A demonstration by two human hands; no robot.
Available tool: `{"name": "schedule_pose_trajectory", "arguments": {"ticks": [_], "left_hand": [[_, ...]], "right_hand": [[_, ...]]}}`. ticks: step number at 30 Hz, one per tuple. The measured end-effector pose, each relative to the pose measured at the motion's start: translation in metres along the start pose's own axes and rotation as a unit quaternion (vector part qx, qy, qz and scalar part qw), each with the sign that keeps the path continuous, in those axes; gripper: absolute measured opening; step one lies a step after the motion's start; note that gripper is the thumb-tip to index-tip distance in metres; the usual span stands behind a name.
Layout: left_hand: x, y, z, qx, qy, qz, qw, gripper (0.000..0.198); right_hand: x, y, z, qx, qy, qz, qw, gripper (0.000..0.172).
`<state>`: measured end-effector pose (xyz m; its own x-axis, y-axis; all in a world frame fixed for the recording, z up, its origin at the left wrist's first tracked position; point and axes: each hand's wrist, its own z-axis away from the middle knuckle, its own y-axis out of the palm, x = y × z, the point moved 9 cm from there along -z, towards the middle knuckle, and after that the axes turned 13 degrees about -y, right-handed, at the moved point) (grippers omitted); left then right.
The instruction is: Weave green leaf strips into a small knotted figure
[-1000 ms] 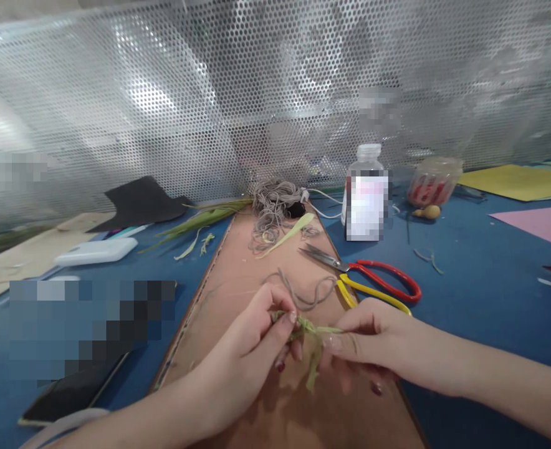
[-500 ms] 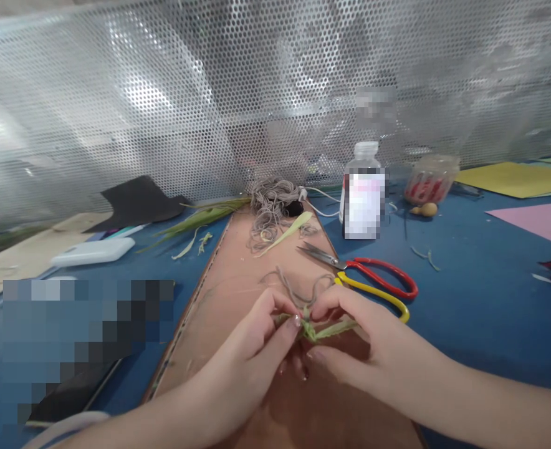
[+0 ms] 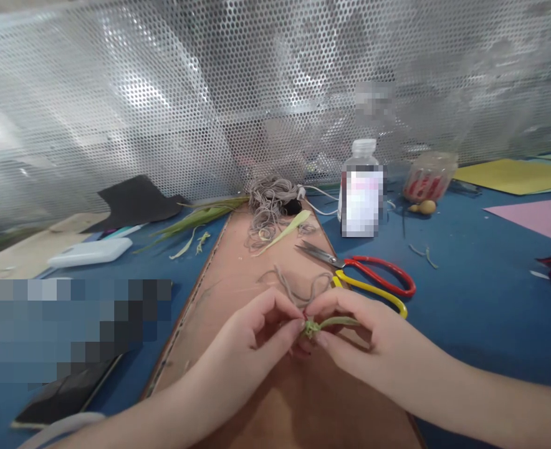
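Note:
Between my fingertips is a small knotted piece of green leaf strip (image 3: 310, 329), with one strip end running right under my right fingers. My left hand (image 3: 263, 330) pinches its left side with thumb and forefinger. The thumb and forefinger of my right hand (image 3: 362, 327) close on its right side. Grey cord (image 3: 294, 290) lies loosely curled just beyond my fingertips; whether it joins the leaf knot is hidden. Past my right hand lie scissors (image 3: 343, 265) with one red and one yellow handle, blades pointing left.
Beneath my hands is a brown board (image 3: 224, 280) on a blue table (image 3: 481, 299). Tangled grey cord (image 3: 273, 199) and a pale leaf strip (image 3: 287, 231) lie at its far end. A bottle (image 3: 363, 199), a jar (image 3: 429, 178) and coloured paper (image 3: 513, 176) stand or lie to the right.
My right thumb has come up to the leaf knot, and the right fingers have closed in toward the left ones. The view has shifted slightly.

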<state>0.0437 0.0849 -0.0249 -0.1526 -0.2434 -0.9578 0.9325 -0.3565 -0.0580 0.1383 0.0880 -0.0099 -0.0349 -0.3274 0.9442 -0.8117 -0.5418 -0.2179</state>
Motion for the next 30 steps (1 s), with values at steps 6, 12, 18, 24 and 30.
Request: {"name": "schedule_pose_trajectory", "arguments": {"ticks": [6, 12, 18, 24, 30], "left_hand": [[0.002, 0.002, 0.002, -0.01, -0.02, -0.011, 1.0, 0.011], [-0.002, 0.006, 0.005, -0.003, -0.016, -0.041, 0.999, 0.012], [-0.004, 0.007, 0.009, -0.005, -0.011, -0.085, 0.996, 0.012], [-0.003, 0.004, 0.008, -0.013, 0.002, -0.117, 0.993, 0.011], [-0.004, 0.001, 0.009, -0.026, 0.01, -0.111, 0.993, 0.011]], "right_hand": [[0.002, 0.0, 0.002, 0.012, 0.001, 0.077, 0.997, 0.013], [0.006, -0.002, 0.0, 0.013, -0.01, 0.163, 0.987, 0.004], [0.014, -0.004, 0.0, -0.001, -0.054, 0.184, 0.981, 0.009], [0.009, -0.002, 0.002, 0.0, -0.04, 0.147, 0.988, 0.01], [0.002, -0.008, 0.004, -0.025, -0.017, 0.119, 0.992, 0.006]]}}
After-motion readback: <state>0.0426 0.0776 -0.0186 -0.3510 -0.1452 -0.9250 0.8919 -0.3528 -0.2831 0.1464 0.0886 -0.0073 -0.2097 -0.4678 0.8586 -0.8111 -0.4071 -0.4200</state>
